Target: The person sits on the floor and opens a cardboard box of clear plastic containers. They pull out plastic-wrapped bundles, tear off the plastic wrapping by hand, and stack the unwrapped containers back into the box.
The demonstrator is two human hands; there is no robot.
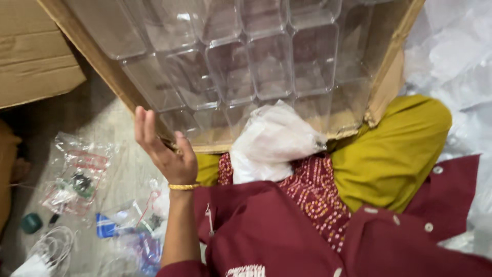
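Resting against the left hand [166, 154], the cardboard box [382, 97] touches its fingers [146, 125].

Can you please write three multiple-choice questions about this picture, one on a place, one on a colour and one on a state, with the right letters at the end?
1. Where are the clear plastic containers?
A. inside the cardboard box
B. loose on the floor
C. on a shelf

2. What colour is the bangle on the wrist?
A. silver
B. gold
C. green

3. How is the left hand?
A. closed in a fist
B. open, against the lower edge of the box
C. holding the white bag

Answers: 1 A, the containers sit in rows between the box walls. 2 B, the band shines gold. 3 B, the fingers are straight at the box edge, and the bag lies apart from them. The right hand is not in view.
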